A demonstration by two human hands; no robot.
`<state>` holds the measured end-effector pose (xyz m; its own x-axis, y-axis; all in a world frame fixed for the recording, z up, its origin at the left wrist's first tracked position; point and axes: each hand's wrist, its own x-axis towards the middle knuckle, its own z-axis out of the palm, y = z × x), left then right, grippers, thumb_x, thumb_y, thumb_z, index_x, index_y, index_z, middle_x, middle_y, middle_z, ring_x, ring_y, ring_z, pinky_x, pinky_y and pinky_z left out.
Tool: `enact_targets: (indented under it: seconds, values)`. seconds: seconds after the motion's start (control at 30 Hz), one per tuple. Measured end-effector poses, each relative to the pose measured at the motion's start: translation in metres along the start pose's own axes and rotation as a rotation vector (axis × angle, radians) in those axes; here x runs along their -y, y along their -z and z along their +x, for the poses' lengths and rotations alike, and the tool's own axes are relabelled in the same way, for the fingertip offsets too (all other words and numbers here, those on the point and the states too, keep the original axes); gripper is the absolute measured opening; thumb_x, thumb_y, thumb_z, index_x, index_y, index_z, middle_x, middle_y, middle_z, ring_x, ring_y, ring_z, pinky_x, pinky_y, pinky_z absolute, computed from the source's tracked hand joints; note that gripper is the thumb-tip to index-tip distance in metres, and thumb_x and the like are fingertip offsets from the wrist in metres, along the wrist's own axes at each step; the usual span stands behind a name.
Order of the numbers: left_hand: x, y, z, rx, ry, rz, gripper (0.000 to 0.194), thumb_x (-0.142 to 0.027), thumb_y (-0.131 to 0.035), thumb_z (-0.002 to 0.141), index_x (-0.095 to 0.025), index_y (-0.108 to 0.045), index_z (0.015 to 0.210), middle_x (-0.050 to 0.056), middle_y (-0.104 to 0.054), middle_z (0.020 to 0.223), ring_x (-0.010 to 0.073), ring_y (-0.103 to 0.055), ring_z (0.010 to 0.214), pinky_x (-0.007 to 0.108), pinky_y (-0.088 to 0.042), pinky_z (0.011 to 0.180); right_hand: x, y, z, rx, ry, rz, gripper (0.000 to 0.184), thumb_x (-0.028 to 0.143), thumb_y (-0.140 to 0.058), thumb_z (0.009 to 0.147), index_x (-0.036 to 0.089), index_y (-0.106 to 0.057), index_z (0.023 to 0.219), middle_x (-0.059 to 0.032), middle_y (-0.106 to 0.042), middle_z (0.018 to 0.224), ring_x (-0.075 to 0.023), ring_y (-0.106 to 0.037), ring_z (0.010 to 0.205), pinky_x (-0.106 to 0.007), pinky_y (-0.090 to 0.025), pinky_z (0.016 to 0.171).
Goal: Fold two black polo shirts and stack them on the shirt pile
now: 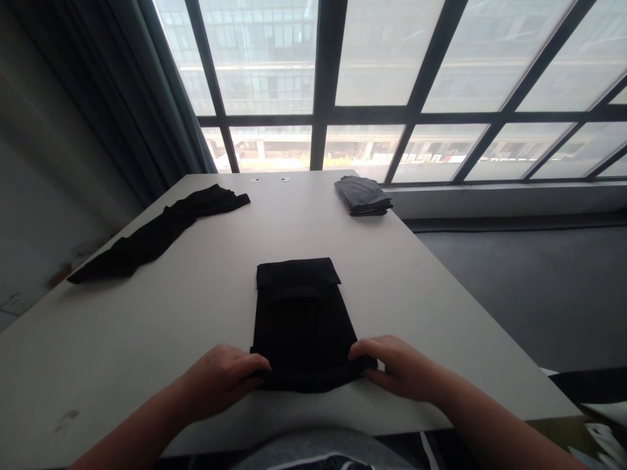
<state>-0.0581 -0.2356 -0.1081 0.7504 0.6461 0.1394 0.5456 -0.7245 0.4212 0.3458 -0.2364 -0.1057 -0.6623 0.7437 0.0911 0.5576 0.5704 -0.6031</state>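
A black folded garment (301, 320) lies flat on the white table in front of me, its far end turned over in a band. My left hand (230, 372) pinches its near left corner between thumb and fingers. At the near right corner, my right hand (386, 365) grips the cloth the same way, with a bit of black fabric showing between thumb and fingers. The near edge looks slightly rolled or bunched. Whether the garment is trousers or a top cannot be made out.
Another black garment (157, 228) lies stretched along the table's left edge. A stack of folded grey and black cloth (363, 196) sits near the far right edge. The white table (147, 333) reaches toward the windows, beside a dark curtain (122, 85).
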Motion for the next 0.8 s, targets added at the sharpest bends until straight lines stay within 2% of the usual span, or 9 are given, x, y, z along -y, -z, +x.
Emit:
enact_targets:
  seconds: [0.13,0.3,0.4,0.5,0.6,0.7,0.8]
  values:
    - [0.005,0.032,0.018,-0.122,0.07,-0.05,0.019,-0.031,-0.053,0.101,-0.027,-0.07,0.109,0.001,-0.078,0.089,0.0154,-0.073,0.075,0.025,-0.053,0.07,0.002,0.022,0.021,-0.123,-0.032,0.028,0.018,0.024,-0.061,0.093,0.025,-0.069,0.109,-0.0032,-0.076,0.095,-0.0159,-0.07,0.079,-0.027,-0.055,0.073]
    - [0.031,0.077,0.061,-0.251,0.239,-0.022,0.031,-0.047,-0.053,0.098,-0.023,-0.073,0.101,0.001,-0.075,0.08,0.0159,-0.066,0.066,0.027,-0.05,0.064,-0.012,0.059,0.08,-0.357,-0.109,0.085,0.023,0.034,-0.064,0.091,0.024,-0.07,0.11,-0.0014,-0.074,0.089,-0.0171,-0.067,0.075,-0.029,-0.055,0.071]
    - [0.055,0.088,0.087,-0.305,0.307,0.001,0.037,-0.053,-0.052,0.097,-0.022,-0.072,0.1,0.0,-0.072,0.075,0.0166,-0.064,0.064,0.028,-0.049,0.063,-0.031,0.072,0.118,-0.408,-0.157,0.08,0.021,0.037,-0.063,0.092,0.022,-0.073,0.103,-0.0013,-0.074,0.088,-0.0186,-0.068,0.079,-0.029,-0.054,0.072]
    - [0.084,0.083,0.11,-0.34,0.377,0.039,0.04,-0.057,-0.05,0.096,-0.023,-0.072,0.101,0.001,-0.074,0.079,0.0191,-0.066,0.069,0.03,-0.05,0.066,-0.055,0.072,0.149,-0.422,-0.197,-0.002,0.018,0.034,-0.064,0.092,0.021,-0.075,0.098,-0.0018,-0.076,0.088,-0.0188,-0.068,0.08,-0.029,-0.052,0.074]
    - [0.113,0.064,0.128,-0.358,0.43,0.057,0.037,-0.052,-0.05,0.095,-0.022,-0.072,0.101,0.005,-0.077,0.093,0.0224,-0.069,0.081,0.033,-0.053,0.075,-0.079,0.058,0.17,-0.448,-0.276,-0.062,0.019,0.032,-0.066,0.092,0.02,-0.075,0.104,-0.0025,-0.076,0.089,-0.0182,-0.069,0.08,-0.027,-0.051,0.074]
    - [0.136,0.044,0.137,-0.332,0.437,0.026,0.029,-0.042,-0.052,0.093,-0.022,-0.072,0.098,0.007,-0.077,0.107,0.0243,-0.07,0.096,0.035,-0.054,0.087,-0.097,0.043,0.18,-0.415,-0.359,-0.163,0.02,0.031,-0.068,0.093,0.021,-0.074,0.11,-0.0028,-0.075,0.089,-0.0183,-0.068,0.08,-0.028,-0.05,0.076]
    - [0.145,0.035,0.14,-0.302,0.515,0.058,0.022,-0.038,-0.056,0.092,-0.023,-0.069,0.101,0.006,-0.077,0.105,0.025,-0.071,0.097,0.035,-0.054,0.087,-0.102,0.039,0.183,-0.355,-0.358,-0.276,0.018,0.03,-0.066,0.097,0.021,-0.074,0.111,-0.005,-0.075,0.094,-0.0204,-0.068,0.087,-0.03,-0.05,0.084]
